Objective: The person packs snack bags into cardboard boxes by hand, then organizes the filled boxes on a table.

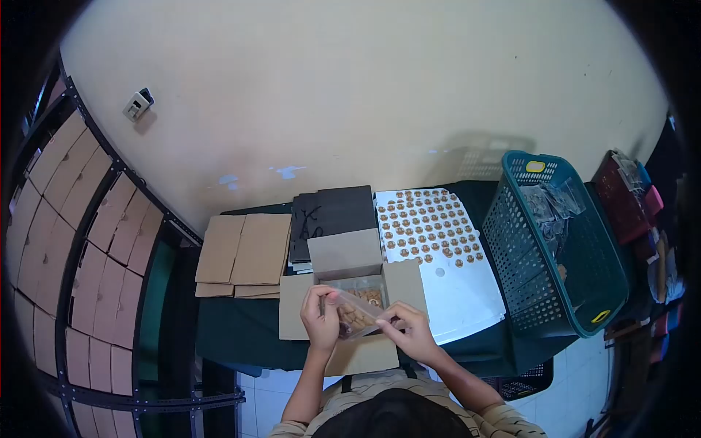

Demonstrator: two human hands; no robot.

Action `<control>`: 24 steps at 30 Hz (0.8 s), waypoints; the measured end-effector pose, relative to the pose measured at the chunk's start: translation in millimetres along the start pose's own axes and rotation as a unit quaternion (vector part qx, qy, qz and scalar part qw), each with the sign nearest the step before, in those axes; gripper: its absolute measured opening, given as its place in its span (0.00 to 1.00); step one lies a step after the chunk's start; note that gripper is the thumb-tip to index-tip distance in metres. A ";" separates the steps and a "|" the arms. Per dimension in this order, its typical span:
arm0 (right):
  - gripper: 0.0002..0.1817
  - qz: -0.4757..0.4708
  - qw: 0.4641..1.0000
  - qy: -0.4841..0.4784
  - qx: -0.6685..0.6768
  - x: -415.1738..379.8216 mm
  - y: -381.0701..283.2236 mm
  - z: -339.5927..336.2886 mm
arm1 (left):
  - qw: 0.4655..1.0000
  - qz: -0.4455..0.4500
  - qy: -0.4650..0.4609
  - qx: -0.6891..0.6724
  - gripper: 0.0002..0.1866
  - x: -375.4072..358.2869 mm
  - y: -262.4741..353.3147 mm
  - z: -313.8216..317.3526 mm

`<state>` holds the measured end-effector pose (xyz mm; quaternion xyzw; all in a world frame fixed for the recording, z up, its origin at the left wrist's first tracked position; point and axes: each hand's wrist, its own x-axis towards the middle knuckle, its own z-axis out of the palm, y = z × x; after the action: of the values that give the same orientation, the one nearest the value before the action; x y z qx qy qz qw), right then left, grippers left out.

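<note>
My left hand (321, 318) pinches the left upper part of a clear plastic pouch (355, 315) with light brown pieces inside. My right hand (407, 332) pinches the pouch's right edge. The pouch is tilted above an open cardboard box (347, 252) whose flaps are spread outward. Inside the box, partly behind the pouch, lies another clear pack with a round label (374, 298). The lower part of the box is hidden by my hands and the pouch.
Flattened cardboard (261, 248) and black sheets (343, 208) lie left and behind. A white sheet of round stickers (438, 292) is right of the box. A green basket (522, 274) holding plastic packs stands farther right. Shelves of boxes (95, 343) line the left.
</note>
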<state>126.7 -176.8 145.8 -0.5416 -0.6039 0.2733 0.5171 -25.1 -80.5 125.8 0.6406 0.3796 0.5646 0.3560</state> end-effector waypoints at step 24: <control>0.09 -0.104 0.957 -0.016 -0.270 25.8 -5.6 -14.6 | 0.990 0.017 -0.137 -0.004 0.05 -20.4 6.7 12.9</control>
<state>141.1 -157.5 164.0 -0.5904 -0.7166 0.0534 0.3675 -13.3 -102.1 121.0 0.7166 0.3138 0.4796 0.3976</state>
